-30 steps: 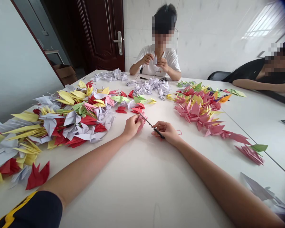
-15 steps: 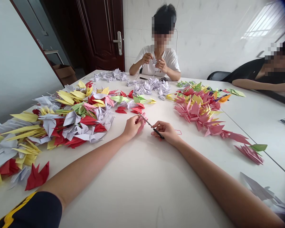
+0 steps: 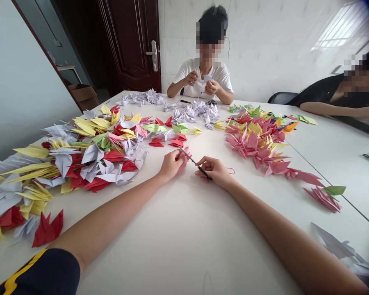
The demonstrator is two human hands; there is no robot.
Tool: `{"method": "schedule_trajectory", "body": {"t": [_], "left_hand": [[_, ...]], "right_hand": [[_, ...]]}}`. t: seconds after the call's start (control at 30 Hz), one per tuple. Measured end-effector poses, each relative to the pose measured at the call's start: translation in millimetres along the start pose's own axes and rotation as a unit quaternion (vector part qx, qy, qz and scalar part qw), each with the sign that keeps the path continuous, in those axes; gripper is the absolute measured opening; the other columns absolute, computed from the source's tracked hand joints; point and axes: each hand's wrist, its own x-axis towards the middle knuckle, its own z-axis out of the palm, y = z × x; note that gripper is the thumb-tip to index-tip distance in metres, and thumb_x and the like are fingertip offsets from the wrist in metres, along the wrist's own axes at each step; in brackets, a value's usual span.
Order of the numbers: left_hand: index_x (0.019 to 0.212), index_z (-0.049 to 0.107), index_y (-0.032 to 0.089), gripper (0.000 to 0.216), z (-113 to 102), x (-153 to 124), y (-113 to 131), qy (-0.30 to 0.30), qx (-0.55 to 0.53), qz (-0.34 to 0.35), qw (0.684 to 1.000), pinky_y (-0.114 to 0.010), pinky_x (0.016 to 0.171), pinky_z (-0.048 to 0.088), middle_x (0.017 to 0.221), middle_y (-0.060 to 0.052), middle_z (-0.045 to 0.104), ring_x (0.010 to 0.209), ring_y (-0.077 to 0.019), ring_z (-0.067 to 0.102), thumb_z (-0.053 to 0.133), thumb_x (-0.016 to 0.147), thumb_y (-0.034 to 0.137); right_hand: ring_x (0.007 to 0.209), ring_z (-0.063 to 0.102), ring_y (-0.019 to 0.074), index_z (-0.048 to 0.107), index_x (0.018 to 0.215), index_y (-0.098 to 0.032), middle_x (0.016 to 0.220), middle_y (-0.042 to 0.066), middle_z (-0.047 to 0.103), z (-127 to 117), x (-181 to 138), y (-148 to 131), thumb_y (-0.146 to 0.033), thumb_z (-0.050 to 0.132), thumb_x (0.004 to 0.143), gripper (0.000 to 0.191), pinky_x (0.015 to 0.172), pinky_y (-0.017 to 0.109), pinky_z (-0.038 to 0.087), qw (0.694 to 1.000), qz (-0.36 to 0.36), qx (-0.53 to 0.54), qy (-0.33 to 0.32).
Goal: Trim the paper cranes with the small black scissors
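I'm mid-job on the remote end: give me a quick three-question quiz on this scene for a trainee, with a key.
1. Which hand holds the black-handled tool?
2. True or false: the left hand holds a piece of yellow paper.
3. Which colour is the folded piece nearest the dark sleeve?
A) green
B) red
C) purple

Key:
1. The right hand.
2. False; it holds pink paper.
3. B
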Motion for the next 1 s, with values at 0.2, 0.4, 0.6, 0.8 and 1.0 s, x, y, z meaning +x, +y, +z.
{"method": "schedule_trajectory", "body": {"t": [0.2, 0.4, 0.6, 0.8, 1.0], "left_hand": [[0.078, 0.064, 0.017, 0.016, 0.1, -1.8, 3.4, -0.009, 0.032, 0.003, 0.999, -0.025, 0.062, 0.039, 0.068, -0.001, 0.062, 0.063, -0.0140, 0.052, 0.060, 0.082, 0.031], [0.090, 0.072, 0.015, 0.024, 1.2, -4.1, 6.5, -0.055, 0.082, 0.009, 0.995, -0.025, 0.065, 0.040, 0.075, -0.001, 0.065, 0.068, -0.0141, 0.052, 0.060, 0.083, 0.035], [0.090, 0.072, 0.014, 0.028, 0.7, -4.4, 8.9, -0.057, 0.096, 0.009, 0.994, -0.025, 0.064, 0.039, 0.073, -0.001, 0.064, 0.067, -0.0140, 0.051, 0.059, 0.083, 0.037], [0.090, 0.072, 0.014, 0.029, 0.7, -4.2, 8.8, -0.056, 0.094, 0.016, 0.994, -0.025, 0.064, 0.041, 0.075, -0.002, 0.067, 0.067, -0.0143, 0.053, 0.060, 0.083, 0.039], [0.084, 0.070, 0.014, 0.029, 0.3, -3.6, 5.9, -0.054, 0.073, 0.023, 0.996, -0.025, 0.067, 0.044, 0.076, -0.003, 0.068, 0.071, -0.0155, 0.057, 0.062, 0.082, 0.042]], "right_hand": [[0.042, 0.051, 0.0101, 0.061, 0.088, -0.019, 0.055, -0.007, 0.058, 0.4, -0.5, 0.8, -0.039, 0.089, 0.061, 0.043, 0.044, 0.024, 0.036, 1.000, -0.004, -0.011, -0.003], [0.042, 0.050, 0.0100, 0.061, 0.089, -0.020, 0.055, -0.007, 0.057, 0.5, -0.4, 1.5, -0.039, 0.088, 0.063, 0.042, 0.044, 0.024, 0.036, 1.000, -0.015, -0.011, -0.009], [0.043, 0.051, 0.0105, 0.061, 0.090, -0.020, 0.056, -0.007, 0.058, 0.4, -0.1, 2.9, -0.041, 0.087, 0.063, 0.043, 0.045, 0.024, 0.036, 1.000, -0.017, -0.015, -0.008], [0.043, 0.051, 0.0107, 0.060, 0.090, -0.020, 0.057, -0.007, 0.058, -0.3, -0.2, 2.0, -0.041, 0.087, 0.062, 0.044, 0.046, 0.024, 0.037, 1.000, -0.014, -0.018, -0.006], [0.042, 0.051, 0.0108, 0.061, 0.089, -0.020, 0.055, -0.007, 0.057, 0.3, -1.0, -0.9, -0.043, 0.087, 0.062, 0.045, 0.045, 0.025, 0.036, 1.000, -0.012, -0.026, -0.004]]}}
